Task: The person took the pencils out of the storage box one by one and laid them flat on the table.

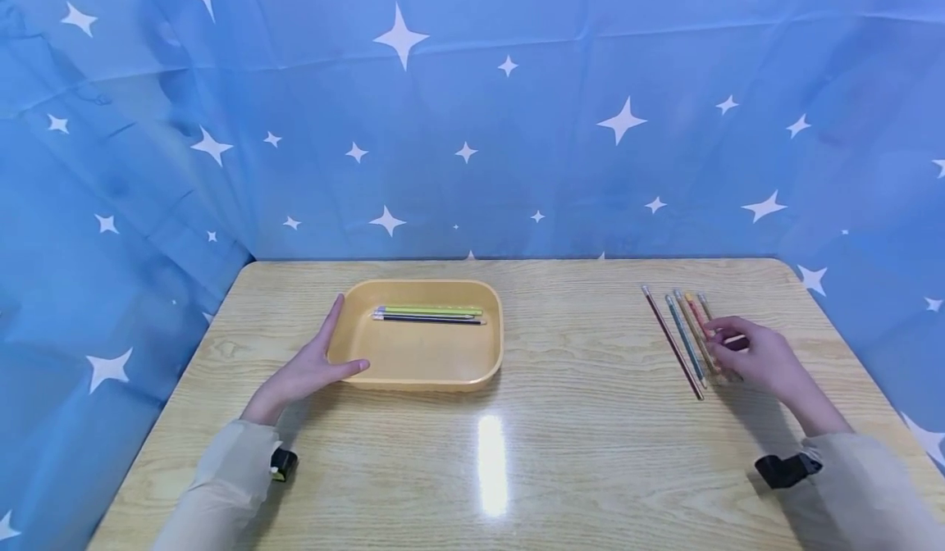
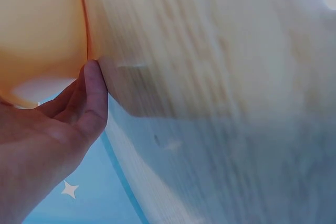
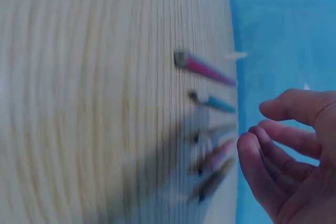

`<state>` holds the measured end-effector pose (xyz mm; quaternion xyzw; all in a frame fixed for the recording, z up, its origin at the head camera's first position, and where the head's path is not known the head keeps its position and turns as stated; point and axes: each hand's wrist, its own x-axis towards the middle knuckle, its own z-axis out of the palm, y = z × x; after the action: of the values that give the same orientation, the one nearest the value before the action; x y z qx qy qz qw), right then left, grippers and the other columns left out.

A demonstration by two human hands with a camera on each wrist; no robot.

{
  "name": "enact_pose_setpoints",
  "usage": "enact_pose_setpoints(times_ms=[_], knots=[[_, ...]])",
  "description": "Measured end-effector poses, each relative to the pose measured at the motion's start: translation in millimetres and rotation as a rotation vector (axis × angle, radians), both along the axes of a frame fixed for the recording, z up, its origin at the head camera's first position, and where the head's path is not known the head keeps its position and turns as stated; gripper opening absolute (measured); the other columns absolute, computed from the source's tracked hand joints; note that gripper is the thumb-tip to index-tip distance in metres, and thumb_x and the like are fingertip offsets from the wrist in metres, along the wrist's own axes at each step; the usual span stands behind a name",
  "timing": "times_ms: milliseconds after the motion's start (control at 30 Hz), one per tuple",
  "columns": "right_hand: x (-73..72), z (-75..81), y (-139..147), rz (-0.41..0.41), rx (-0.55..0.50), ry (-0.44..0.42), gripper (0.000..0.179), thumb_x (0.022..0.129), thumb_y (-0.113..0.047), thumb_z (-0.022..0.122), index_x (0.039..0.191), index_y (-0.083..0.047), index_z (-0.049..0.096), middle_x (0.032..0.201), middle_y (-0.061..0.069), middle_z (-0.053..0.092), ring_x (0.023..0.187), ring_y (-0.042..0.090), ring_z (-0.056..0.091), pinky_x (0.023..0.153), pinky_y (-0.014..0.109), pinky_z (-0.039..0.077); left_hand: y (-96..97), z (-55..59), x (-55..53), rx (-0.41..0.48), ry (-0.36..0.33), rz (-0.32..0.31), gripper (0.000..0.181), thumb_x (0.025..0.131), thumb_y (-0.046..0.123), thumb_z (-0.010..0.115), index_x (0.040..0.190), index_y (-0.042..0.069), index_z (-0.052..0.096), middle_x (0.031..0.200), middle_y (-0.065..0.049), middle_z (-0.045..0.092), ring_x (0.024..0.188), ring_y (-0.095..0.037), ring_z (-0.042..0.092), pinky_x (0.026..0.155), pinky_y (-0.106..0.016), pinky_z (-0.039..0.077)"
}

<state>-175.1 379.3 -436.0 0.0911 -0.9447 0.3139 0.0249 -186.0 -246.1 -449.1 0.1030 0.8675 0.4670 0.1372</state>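
My left hand (image 1: 306, 368) rests against the left front corner of a yellow plastic tray (image 1: 421, 384), its fingers along the left side and its thumb across the front rim. A yellow-green pencil (image 1: 435, 311) and dark pencils (image 1: 435, 319) lie side by side in the tray. On the right, my right hand (image 1: 755, 357) hovers over a row of pencils, thumb and fingers bent with a gap between them. That row has a maroon pencil (image 1: 672, 342), a blue pencil (image 1: 687, 342) and a red pencil (image 1: 697, 315), plus brownish ones partly hidden by the hand.
The wooden table (image 1: 576, 453) has a rounded far edge. Blue star-patterned cloth (image 1: 517, 125) hangs behind it and along the sides. A bright reflection lies on the tabletop in front of the tray. Each wrist wears a small black camera.
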Motion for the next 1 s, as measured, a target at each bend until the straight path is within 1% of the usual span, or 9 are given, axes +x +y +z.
enact_pose_setpoints(times_ms=[67,133,367,433,600,700,800,1000], knots=[[1.7,-0.6,-7,0.021,-0.015,0.011,0.027,0.091,-0.003,0.063,0.115,0.009,0.059,0.093,0.019,0.064,0.073,0.003,0.058,0.049,0.027,0.049,0.7,0.5,-0.4,-0.003,0.000,-0.002,0.110,0.088,0.030,0.072,0.154,0.021,-0.016,0.160,-0.014,-0.010,0.143,-0.040,-0.001,0.111,-0.060,0.008],[2.5,-1.7,-14,0.036,-0.012,0.028,0.027,0.090,-0.002,0.064,0.114,0.009,0.060,0.092,0.017,0.065,0.073,0.004,0.058,0.050,0.026,0.048,1.1,0.9,-1.0,0.000,-0.002,-0.005,0.110,0.088,0.030,0.072,0.154,0.021,-0.016,0.160,-0.014,-0.010,0.143,-0.039,-0.001,0.111,-0.060,0.008],[0.2,2.2,-41,0.130,-0.037,0.057,0.026,0.089,0.002,0.064,0.114,0.008,0.062,0.090,0.012,0.065,0.074,0.010,0.060,0.056,0.025,0.049,1.2,1.1,-1.8,0.002,-0.008,0.002,0.110,0.088,0.028,0.072,0.154,0.021,-0.016,0.160,-0.014,-0.010,0.144,-0.039,-0.001,0.111,-0.060,0.008],[-1.6,4.9,-50,0.162,-0.023,0.062,0.026,0.089,0.002,0.064,0.115,0.008,0.062,0.090,0.010,0.064,0.075,0.013,0.060,0.058,0.026,0.050,0.9,0.6,-1.6,-0.001,-0.009,0.005,0.109,0.088,0.027,0.072,0.154,0.020,-0.016,0.160,-0.015,-0.009,0.144,-0.040,-0.001,0.111,-0.061,0.008],[-3.9,12.4,-76,0.196,-0.026,0.038,0.026,0.090,-0.001,0.064,0.116,0.005,0.062,0.091,0.006,0.064,0.076,0.017,0.062,0.058,0.026,0.049,0.5,-1.3,-1.4,0.005,-0.011,0.010,0.109,0.088,0.026,0.072,0.154,0.019,-0.016,0.160,-0.015,-0.009,0.144,-0.040,0.001,0.111,-0.061,0.009],[-4.1,13.7,-90,0.205,-0.065,0.010,0.026,0.091,-0.004,0.064,0.117,0.004,0.062,0.092,0.005,0.064,0.077,0.019,0.063,0.058,0.027,0.050,0.6,-1.9,-1.5,0.006,-0.013,0.012,0.110,0.088,0.027,0.072,0.154,0.019,-0.016,0.160,-0.015,-0.009,0.143,-0.040,0.001,0.111,-0.061,0.009],[-4.6,11.5,-102,0.226,-0.092,-0.001,0.026,0.091,-0.003,0.063,0.116,0.003,0.063,0.091,0.006,0.064,0.077,0.019,0.064,0.061,0.027,0.051,0.9,-1.4,-1.2,-0.001,-0.016,0.015,0.110,0.088,0.028,0.072,0.154,0.020,-0.016,0.160,-0.015,-0.009,0.143,-0.040,0.000,0.111,-0.061,0.009],[-6.0,4.0,-127,0.289,-0.131,-0.024,0.025,0.090,0.000,0.063,0.115,0.004,0.063,0.091,0.009,0.065,0.076,0.020,0.065,0.060,0.027,0.052,1.5,1.1,-0.8,-0.012,-0.019,0.014,0.110,0.088,0.029,0.072,0.153,0.022,-0.016,0.160,-0.014,-0.010,0.143,-0.040,-0.001,0.111,-0.060,0.008]])
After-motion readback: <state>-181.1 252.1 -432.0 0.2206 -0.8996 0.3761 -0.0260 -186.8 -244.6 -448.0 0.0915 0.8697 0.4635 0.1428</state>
